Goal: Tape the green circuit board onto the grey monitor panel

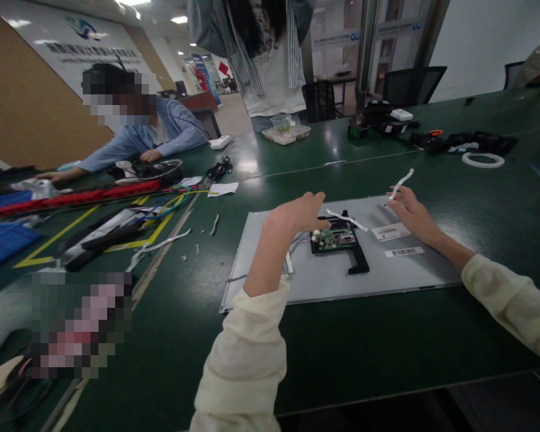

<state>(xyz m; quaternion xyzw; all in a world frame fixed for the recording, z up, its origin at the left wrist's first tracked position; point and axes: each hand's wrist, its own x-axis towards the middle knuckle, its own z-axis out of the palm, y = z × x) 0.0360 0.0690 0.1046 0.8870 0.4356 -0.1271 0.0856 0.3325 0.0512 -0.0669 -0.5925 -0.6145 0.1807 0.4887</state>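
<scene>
A flat grey panel (274,240), like the back of a display, lies on the green table. On it sits a green circuit board (333,239) in a black plastic bracket (360,261). My left hand (292,217) is over the board's left side, fingers stretched out and apart from the thumb; I cannot tell whether it touches the board. Between thumb and fingers, my right hand (411,216) pinches a white tape strip (401,183) above the panel's far right part. Another white strip (348,219) lies across the board's top, near two white labels (390,231).
White tape scraps (214,224) lie left of the panel. Further left are a red bar (85,198), cables and a blurred-out device (83,330). A food container (287,133) stands at the far edge; a white ring (482,159) lies right. Two people are across the table.
</scene>
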